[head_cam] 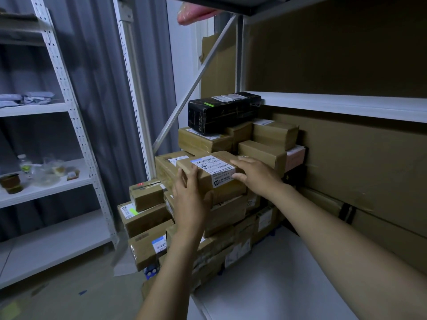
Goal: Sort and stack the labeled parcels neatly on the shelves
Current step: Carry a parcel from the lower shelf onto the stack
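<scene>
In the head view, the left hand (189, 195) is gripping the near left end of a brown labeled parcel (221, 172), fingers over its top edge and thumb on its front face. The right hand (254, 174) is lying flat on its top. The parcel is sitting atop the stack of boxes (147, 218) at the left end of the white shelf (277, 285), below a black parcel (221, 109).
</scene>
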